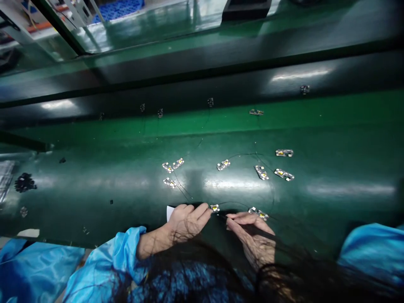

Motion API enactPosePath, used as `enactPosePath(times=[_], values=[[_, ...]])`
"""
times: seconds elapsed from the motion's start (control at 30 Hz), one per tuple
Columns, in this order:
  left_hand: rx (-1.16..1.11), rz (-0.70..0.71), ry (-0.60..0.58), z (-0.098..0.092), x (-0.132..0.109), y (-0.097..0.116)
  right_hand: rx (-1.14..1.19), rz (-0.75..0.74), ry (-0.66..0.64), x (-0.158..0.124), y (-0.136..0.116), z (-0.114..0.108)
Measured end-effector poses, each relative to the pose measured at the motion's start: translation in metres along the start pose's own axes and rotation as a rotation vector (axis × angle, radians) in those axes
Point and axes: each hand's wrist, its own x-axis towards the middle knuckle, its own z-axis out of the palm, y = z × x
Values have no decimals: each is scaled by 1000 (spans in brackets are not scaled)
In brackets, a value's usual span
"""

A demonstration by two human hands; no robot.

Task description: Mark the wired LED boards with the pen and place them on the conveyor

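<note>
My left hand (186, 223) lies on the green belt (94, 185) with its fingers closed, the fingertips pinching a small LED board (215, 208) joined to a thin black wire (233, 204). My right hand (252, 237) is just to the right, fingers pressed together on the same wire, next to another LED board (259, 213). Several more small wired LED boards (223, 165) lie spread on the belt beyond my hands. Dark hair hides part of my right wrist.
A white slip of paper (169, 212) sticks out behind my left hand. Blue sleeves (104, 265) fill the lower corners. Small dark parts (23, 183) lie at the left of the belt. A dark rail (202, 90) runs behind, with a few boards (256, 112) near it.
</note>
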Motion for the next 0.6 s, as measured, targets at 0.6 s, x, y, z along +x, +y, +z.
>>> enactPosePath(times=[0.6], values=[[-97, 9, -27, 8, -2, 3, -253, -52, -84, 10, 11, 2]])
